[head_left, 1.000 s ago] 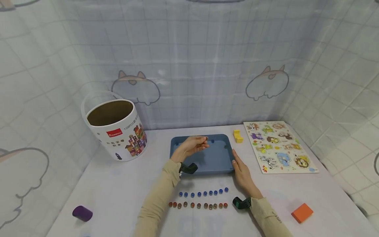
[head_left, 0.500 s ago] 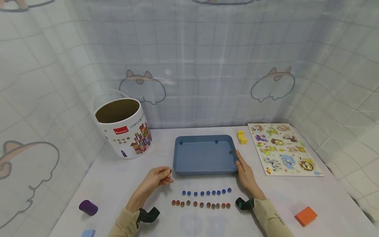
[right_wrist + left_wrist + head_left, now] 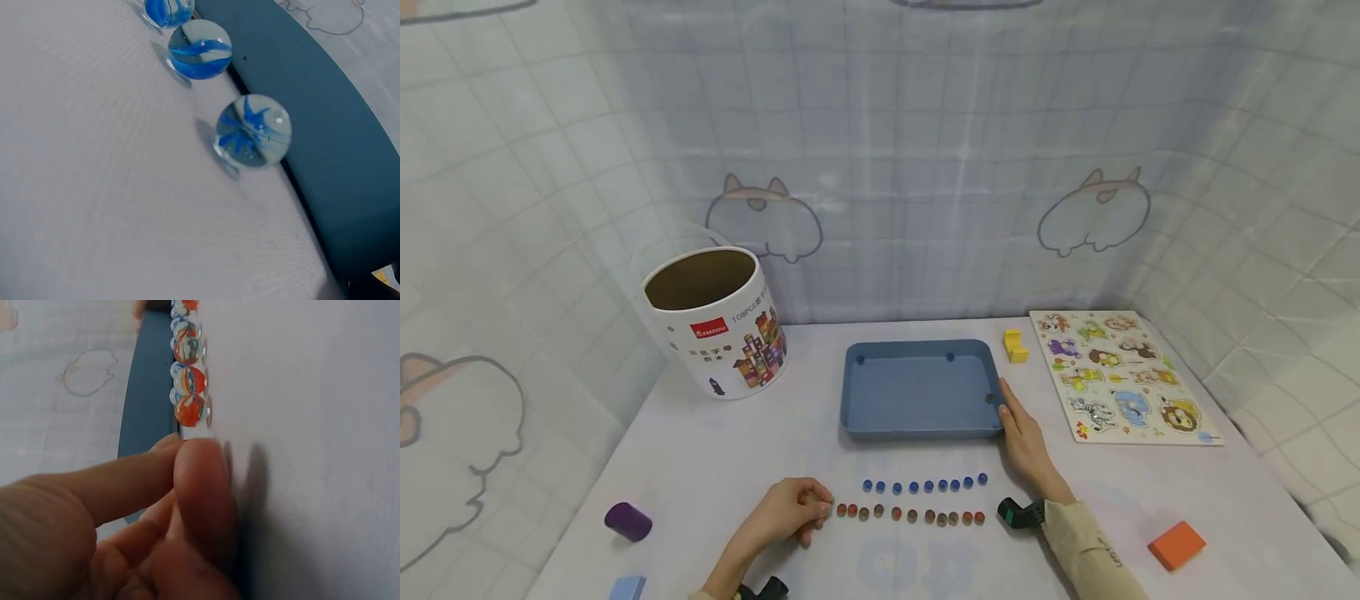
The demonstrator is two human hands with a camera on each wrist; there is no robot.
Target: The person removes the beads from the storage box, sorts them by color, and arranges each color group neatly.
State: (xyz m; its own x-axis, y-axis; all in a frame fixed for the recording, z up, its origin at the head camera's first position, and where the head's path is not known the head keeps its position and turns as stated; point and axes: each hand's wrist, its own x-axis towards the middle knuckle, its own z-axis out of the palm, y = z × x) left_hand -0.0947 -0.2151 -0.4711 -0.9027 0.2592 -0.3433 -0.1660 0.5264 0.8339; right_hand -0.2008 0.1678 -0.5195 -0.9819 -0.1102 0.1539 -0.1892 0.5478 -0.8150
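At the left end of a row of red and brown marbles point(image 3: 897, 513), my left hand point(image 3: 793, 510) pinches a marble between thumb and fingertips, low over the table. In the left wrist view the thumb point(image 3: 203, 487) hides that marble, right beside the row's end marble point(image 3: 191, 410). My right hand point(image 3: 1028, 446) lies with straight fingers along the right side of the blue tray point(image 3: 917, 434). Inside the tray are two blue marbles, one at the back left point(image 3: 861, 360) and one at the back point(image 3: 950, 357), plus a dark marble point(image 3: 989, 398) near the right wall.
A row of blue marbles point(image 3: 913, 487) lies between tray and red row. Around stand a white bucket point(image 3: 722, 350), a yellow block point(image 3: 1015, 347), an animal puzzle board point(image 3: 1123, 379), an orange block point(image 3: 1177, 546), a purple cylinder point(image 3: 628, 521) and a light blue block point(image 3: 627, 587).
My left hand has come out of the tray with a marble, moving left and toward me, down to the red row's left end. The right hand stays at the tray's side.
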